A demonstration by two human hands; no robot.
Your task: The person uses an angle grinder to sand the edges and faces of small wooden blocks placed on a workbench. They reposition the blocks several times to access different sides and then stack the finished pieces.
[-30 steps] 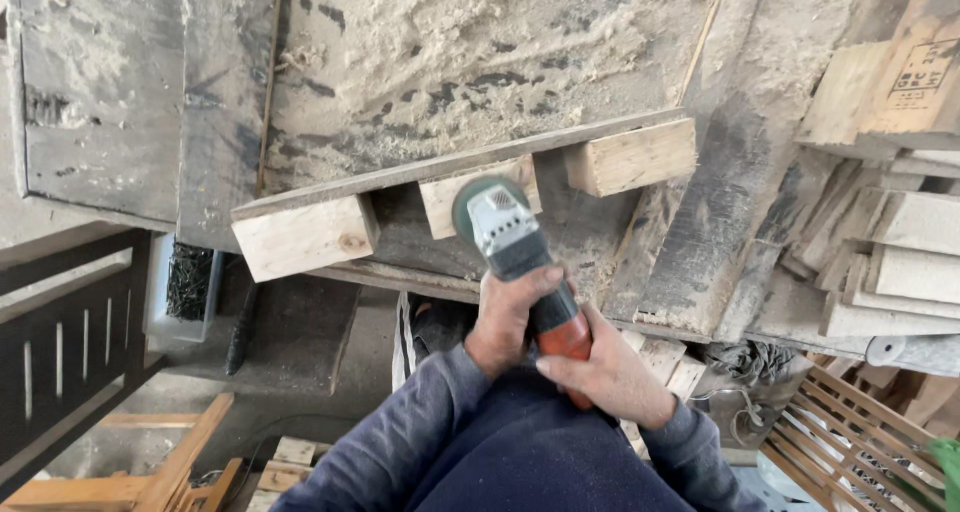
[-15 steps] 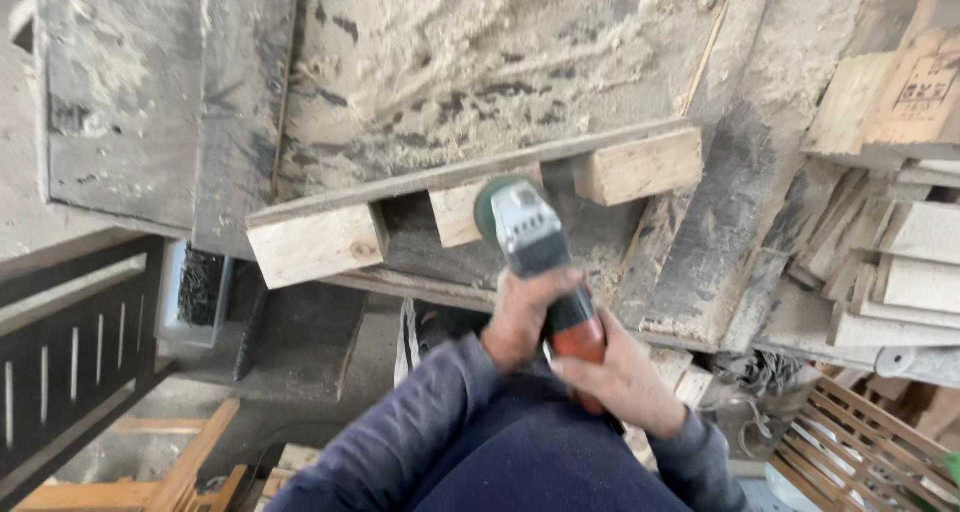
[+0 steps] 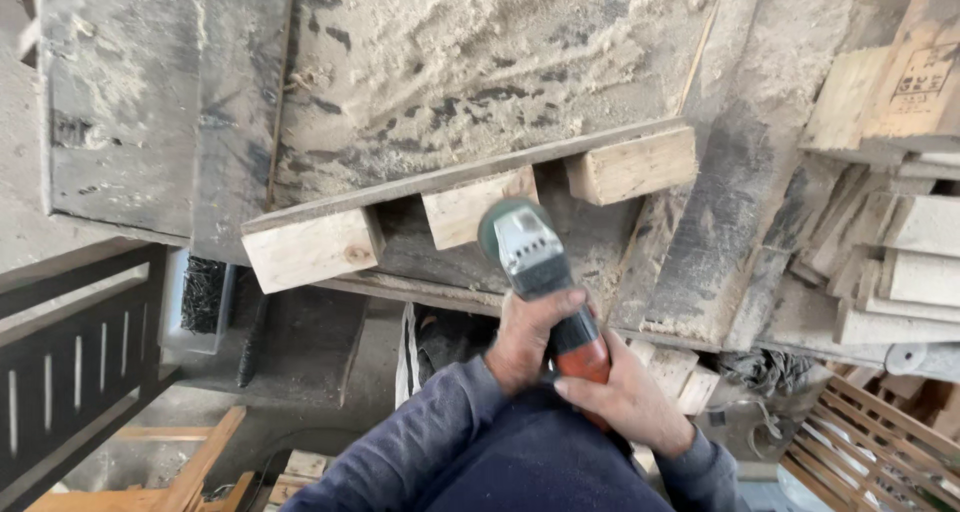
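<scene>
I hold an angle grinder (image 3: 535,262) with a grey head and an orange-red body in both hands. My left hand (image 3: 528,334) wraps the front of the body just behind the head. My right hand (image 3: 625,397) grips the orange rear handle. The grinder's disc end sits against the front edge of a wooden pallet (image 3: 400,187), just right of its middle block (image 3: 472,207). The pallet rests on a sawdust-covered workbench (image 3: 470,62). Two more pallet blocks show, one at the left (image 3: 310,250) and one at the right (image 3: 630,164).
Stacked timber offcuts (image 3: 900,242) lie at the right. A slatted wooden crate (image 3: 860,442) stands at the lower right. Dark slatted panels (image 3: 60,352) are at the lower left, with a tray of dark screws (image 3: 205,297) beside them. Pale wood pieces (image 3: 190,472) lie on the floor.
The grinder head has shifted slightly right along the pallet's front edge, past the middle block. Both hands keep their grip.
</scene>
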